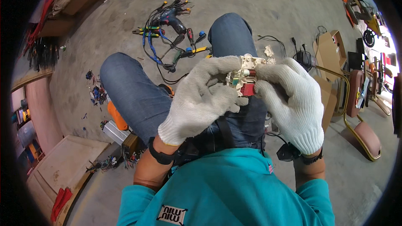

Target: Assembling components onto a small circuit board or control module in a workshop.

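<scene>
Between my gloved hands, above my knees, is a small cream plastic electrical mechanism (248,63), its inside exposed. A red block (247,89) sits at its lower edge, and a dark red coil spring (252,73) shows above that. My left hand (201,98), in a white knit glove, grips the mechanism from the left with fingers behind it and the thumb below. From the right, my right hand (295,100), gloved alike, pinches its edge with thumb and forefinger. The fingertips hide parts of both sides. Cream plastic pieces (269,52) appear just beyond the right hand.
On the floor ahead lie a power drill (172,21), pliers (148,31), a screwdriver (190,36) and tangled cables (153,52). Opened cardboard boxes (328,54) and a yellow-framed chair (366,142) are at right. Small wired parts (98,94) lie left of my knee.
</scene>
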Tool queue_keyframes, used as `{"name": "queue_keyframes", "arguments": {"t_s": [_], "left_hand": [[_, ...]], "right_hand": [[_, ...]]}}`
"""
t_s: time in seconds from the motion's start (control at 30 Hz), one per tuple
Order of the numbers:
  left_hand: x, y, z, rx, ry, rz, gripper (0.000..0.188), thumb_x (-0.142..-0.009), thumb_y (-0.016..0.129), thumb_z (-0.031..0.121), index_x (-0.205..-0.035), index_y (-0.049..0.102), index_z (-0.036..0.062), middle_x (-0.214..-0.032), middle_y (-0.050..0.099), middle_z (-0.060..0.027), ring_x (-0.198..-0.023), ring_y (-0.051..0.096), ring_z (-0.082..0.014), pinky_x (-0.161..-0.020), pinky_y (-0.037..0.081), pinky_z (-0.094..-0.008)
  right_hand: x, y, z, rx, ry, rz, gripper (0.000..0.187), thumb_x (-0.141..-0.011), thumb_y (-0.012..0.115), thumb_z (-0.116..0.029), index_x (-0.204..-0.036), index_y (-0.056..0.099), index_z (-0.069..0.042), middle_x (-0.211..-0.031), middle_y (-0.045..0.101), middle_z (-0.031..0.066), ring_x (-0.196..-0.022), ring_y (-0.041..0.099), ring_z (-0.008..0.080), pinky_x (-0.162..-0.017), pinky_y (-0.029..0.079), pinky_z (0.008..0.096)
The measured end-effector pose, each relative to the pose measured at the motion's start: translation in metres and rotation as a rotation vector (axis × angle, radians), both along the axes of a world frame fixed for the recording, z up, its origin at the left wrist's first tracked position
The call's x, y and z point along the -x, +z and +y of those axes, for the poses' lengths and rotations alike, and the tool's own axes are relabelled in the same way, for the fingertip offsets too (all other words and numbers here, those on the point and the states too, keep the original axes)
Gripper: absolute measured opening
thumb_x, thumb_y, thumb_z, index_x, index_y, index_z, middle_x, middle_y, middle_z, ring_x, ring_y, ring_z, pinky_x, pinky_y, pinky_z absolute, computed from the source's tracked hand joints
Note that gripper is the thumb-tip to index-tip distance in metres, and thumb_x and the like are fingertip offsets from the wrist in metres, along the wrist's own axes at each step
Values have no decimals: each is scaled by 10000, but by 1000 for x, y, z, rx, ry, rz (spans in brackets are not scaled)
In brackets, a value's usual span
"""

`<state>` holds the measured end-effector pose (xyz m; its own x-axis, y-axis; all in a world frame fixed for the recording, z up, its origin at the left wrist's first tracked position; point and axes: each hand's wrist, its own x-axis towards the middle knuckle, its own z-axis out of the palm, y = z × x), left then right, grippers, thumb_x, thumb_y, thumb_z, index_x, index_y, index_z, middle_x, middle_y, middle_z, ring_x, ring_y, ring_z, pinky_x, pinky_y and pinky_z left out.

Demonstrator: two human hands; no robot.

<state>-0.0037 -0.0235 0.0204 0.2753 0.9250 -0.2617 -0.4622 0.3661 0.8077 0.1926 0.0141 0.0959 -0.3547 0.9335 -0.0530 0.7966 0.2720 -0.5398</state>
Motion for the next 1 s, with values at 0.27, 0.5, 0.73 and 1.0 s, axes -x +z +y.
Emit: {"name": "queue_keyframes", "arguments": {"t_s": [0.27,0.5,0.73,1.0], "left_hand": [[3,0,0,23,11,5,505,-954,654,19,-1411,448,-52,-1277,604,-184,-1031,697,-205,-813,620,-314],[0,-6,-2,-21,63,-8,465,-978,662,42,-1392,472,-56,-1236,628,-172,-996,695,-181,-787,608,-292],[-2,-6,-5,-52,139,70,345,-994,648,29,-1311,545,-61,-1144,693,-139,-952,704,-146,-788,609,-281],[-4,-13,-1,-60,187,86,331,-989,649,25,-1291,550,-68,-1159,695,-142,-969,701,-132,-797,608,-270]], "right_hand": [[4,-1,-4,-41,-17,8,173,-816,765,-62,-979,732,-14,-827,622,99,-702,627,205,-650,492,323],[6,-3,-7,-44,14,67,203,-838,775,-112,-1026,715,-63,-867,616,128,-778,638,321,-678,515,403],[9,-1,-12,-100,55,38,214,-822,803,-66,-1020,722,-47,-856,629,94,-717,621,221,-649,500,333],[9,-2,-7,-118,70,29,222,-813,810,-54,-1017,722,-49,-871,636,98,-739,633,248,-654,507,352]]}}
